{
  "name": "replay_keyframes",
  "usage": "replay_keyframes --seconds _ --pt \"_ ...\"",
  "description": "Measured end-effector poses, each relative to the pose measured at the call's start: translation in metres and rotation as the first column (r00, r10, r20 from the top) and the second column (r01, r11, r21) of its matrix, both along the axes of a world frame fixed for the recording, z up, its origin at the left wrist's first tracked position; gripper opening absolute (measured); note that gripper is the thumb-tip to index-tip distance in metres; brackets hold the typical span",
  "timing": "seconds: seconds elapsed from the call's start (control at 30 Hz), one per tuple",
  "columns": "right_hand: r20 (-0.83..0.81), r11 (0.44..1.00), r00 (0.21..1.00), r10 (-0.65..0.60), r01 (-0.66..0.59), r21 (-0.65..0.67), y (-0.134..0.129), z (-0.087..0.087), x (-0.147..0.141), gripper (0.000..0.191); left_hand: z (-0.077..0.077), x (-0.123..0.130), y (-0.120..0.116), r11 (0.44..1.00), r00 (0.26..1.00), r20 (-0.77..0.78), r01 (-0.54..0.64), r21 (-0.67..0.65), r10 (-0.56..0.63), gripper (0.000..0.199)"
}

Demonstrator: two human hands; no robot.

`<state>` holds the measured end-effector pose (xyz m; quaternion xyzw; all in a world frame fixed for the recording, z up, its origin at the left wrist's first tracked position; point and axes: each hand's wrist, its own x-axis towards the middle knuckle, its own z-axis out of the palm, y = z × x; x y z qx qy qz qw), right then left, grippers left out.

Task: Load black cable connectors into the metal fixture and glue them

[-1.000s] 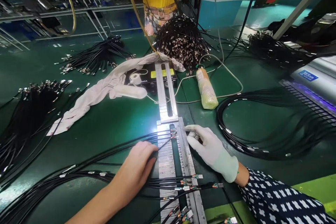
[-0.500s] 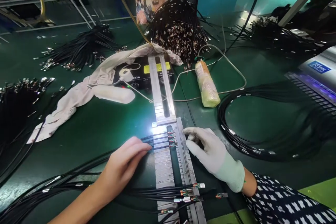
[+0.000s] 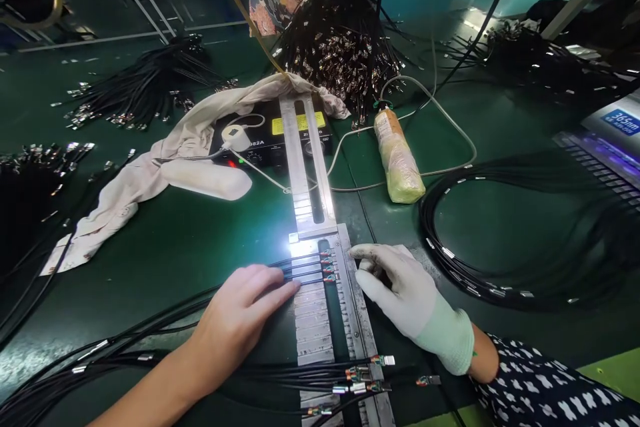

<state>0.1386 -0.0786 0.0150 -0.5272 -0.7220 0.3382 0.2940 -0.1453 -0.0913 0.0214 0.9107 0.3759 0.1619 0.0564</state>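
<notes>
A slotted metal fixture runs up the middle of the green table. Several black cables lie across its upper part, their small connectors in line over the slot. My bare left hand is closed over these cables at the fixture's left edge, thumb and fingers on them. My gloved right hand rests at the fixture's right edge, thumb and forefinger curved with a gap between them and nothing visible in it. More cables with exposed connectors cross the fixture lower down.
Behind the fixture stands a black control box with a pale cloth draped around it. A wrapped bottle lies right of it. Coiled cables are at the right, and cable heaps at the back. A lit device stands far right.
My left hand has shifted slightly right and turned flatter over the cables, its thumb reaching further onto the fixture. My right hand has barely moved. The camera view has shifted a little.
</notes>
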Motion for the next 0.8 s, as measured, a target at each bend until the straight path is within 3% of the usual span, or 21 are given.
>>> replay_keyframes --seconds 0.1,0.23,0.43,0.63,0.8 --pt "0.0 1.0 1.0 0.004 -0.004 -0.002 0.001 0.001 0.0 0.022 -0.007 0.002 -0.017 0.985 0.988 -0.068 -0.128 0.112 0.136 0.043" --pt "0.009 1.0 1.0 0.005 -0.005 -0.013 0.003 0.002 -0.002 0.02 -0.011 0.008 -0.032 0.988 0.986 -0.077 -0.148 0.046 0.151 0.047" --pt "0.056 0.999 0.998 0.01 -0.007 -0.052 0.002 0.001 -0.003 0.017 -0.005 0.027 -0.022 0.991 0.988 -0.082 -0.134 -0.006 0.133 0.034" --pt "0.056 1.0 0.998 0.007 -0.007 0.0 -0.002 -0.002 -0.001 0.019 -0.007 0.048 -0.015 0.993 0.989 -0.105 -0.093 0.075 0.101 0.04" --pt "0.109 0.997 0.994 0.031 -0.024 -0.067 0.003 -0.021 0.001 0.029 -0.013 0.051 -0.016 0.985 0.987 -0.103 -0.111 0.136 0.125 0.034"
